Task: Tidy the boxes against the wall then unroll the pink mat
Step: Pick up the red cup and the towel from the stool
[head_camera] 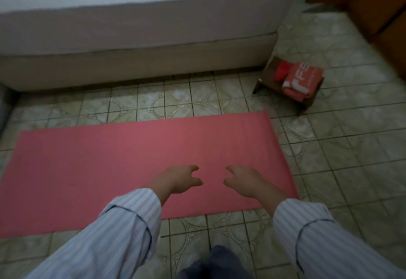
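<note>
Pink mat [109, 168] under empty half-curled hands [180, 179]

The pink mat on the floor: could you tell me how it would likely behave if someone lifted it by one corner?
The pink mat lies flat and thin on the tiled floor, so it would probably flop and drape rather than stay stiff. It looks light for its area. The right end shows no obvious curl, so it seems unlikely to roll back up by itself.

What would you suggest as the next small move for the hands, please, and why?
Probably lower both hands to smooth the flat pink foam mat: it already lies unrolled on the tiled floor, and the left hand and right hand hover above it, open and empty.
</note>
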